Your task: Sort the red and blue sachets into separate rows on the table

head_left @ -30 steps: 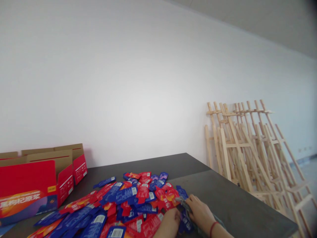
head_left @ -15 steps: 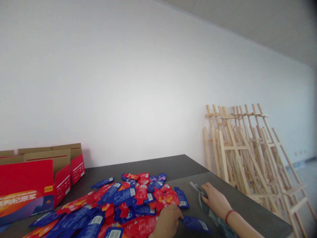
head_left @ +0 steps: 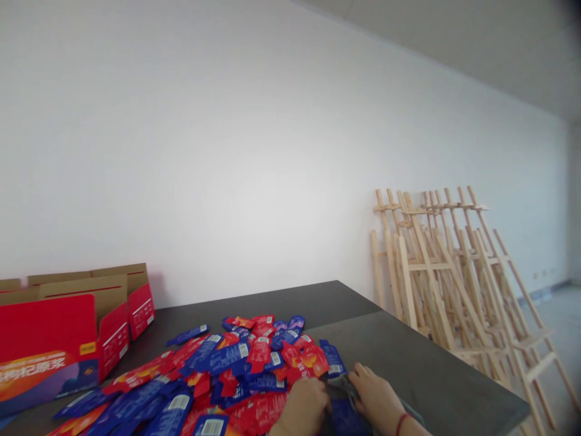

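My left hand (head_left: 303, 404) is closed at the near right edge of a pile of red and blue pouches (head_left: 227, 357), its fingers curled at the top end of a blue pouch (head_left: 345, 419). My right hand (head_left: 373, 393), with a red band at the wrist, is shut on a crumpled grey cloth (head_left: 340, 384), which lies against that same pouch. The cloth's far end shows behind the right wrist. Both sets of fingertips are partly hidden, and the hands sit close together.
Open red cardboard boxes (head_left: 49, 327) with brown inner flaps stand at the left of the dark table (head_left: 408, 351). Beyond the table's right edge, several wooden easels (head_left: 436, 272) lean against the white wall (head_left: 254, 157).
My right hand has moved left and nearer with the cloth, from the table's right part to the blue pouch. My left hand has stayed nearly in place, and the pouch is now more covered.
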Demonstrator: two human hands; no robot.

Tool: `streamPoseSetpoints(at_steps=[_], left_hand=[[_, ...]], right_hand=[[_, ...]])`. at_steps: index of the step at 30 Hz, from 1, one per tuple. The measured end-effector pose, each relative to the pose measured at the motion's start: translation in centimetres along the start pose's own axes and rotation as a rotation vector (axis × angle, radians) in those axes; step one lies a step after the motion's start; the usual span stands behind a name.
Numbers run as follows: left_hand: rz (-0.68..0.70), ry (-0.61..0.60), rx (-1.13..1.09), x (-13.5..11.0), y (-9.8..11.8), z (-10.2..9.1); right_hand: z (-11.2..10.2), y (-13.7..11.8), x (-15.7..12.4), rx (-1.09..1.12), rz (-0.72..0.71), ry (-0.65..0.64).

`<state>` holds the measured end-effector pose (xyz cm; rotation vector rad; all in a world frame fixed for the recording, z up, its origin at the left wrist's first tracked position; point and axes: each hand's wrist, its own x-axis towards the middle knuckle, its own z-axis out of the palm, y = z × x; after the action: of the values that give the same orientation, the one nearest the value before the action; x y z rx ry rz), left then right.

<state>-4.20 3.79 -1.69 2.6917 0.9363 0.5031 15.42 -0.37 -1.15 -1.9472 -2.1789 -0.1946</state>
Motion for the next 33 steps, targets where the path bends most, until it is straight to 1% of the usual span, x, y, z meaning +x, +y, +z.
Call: streamPoseSetpoints(at_steps=[3,6,9,11,12,14,15,16,17,18,20,21,23,26,31,33], left_hand=[[0.006,-0.011,0.054,0.0,-0.4,0.2],[-0.016,0.058,-0.041,-0.2,-0.6,-0.1],[-0.066,0.183,-0.268,-0.3,-0.5,-0.5],[-0.133,0.245,-0.492,0.0,-0.4,-0.5],[-0.182,0.253,-0.610,0.2,-0.4,-0.4],[-0.286,0.233,-0.807,0.6,-0.4,-0.2],[-0.327,0.222,-0.876,0.8,-0.4,-0.1],[-0.351,0.220,-0.925,0.9,-0.4,-0.1],[-0.363,0.226,-0.954,1.0,-0.4,0.0],[-0.371,0.233,-0.970,1.0,-0.4,0.0],[-0.393,0.246,-0.973,1.0,-0.5,-0.1],[-0.403,0.250,-0.966,1.0,-0.5,-0.2],[-0.418,0.260,-0.943,0.9,-0.6,-0.3],[-0.414,0.279,-0.910,0.9,-0.7,-0.4],[-0.388,0.289,-0.882,0.8,-0.5,-0.6],[-0.396,0.285,-0.873,0.8,-0.4,-0.6]], right_hand=[[0.6,3.6,0.0,-0.031,0.052,-0.009],[1.2,7.3,0.1,-0.052,0.019,0.018],[0.6,10.2,0.7,-0.096,0.035,0.016],[-0.5,10.7,1.0,-0.113,0.071,0.033],[-1.2,10.4,1.0,-0.120,0.089,0.058],[-2.4,8.5,0.8,-0.109,0.091,0.127],[-2.8,7.1,0.5,-0.068,0.061,0.153],[-3.0,5.6,0.2,0.014,0.002,0.163],[-2.9,4.0,-0.1,0.124,-0.071,0.133],[-2.6,2.6,-0.5,0.238,-0.123,0.074],[-1.7,0.6,-0.9,0.430,-0.074,-0.009],[-1.2,0.0,-1.0,0.516,-0.033,-0.041],[-0.5,-0.4,-0.9,0.658,0.029,-0.091],[-0.1,-0.2,-0.7,0.803,0.024,-0.160],[-0.1,-0.5,-1.0,0.860,0.037,-0.155],[0.1,-0.7,-1.2,0.889,0.046,-0.172]])
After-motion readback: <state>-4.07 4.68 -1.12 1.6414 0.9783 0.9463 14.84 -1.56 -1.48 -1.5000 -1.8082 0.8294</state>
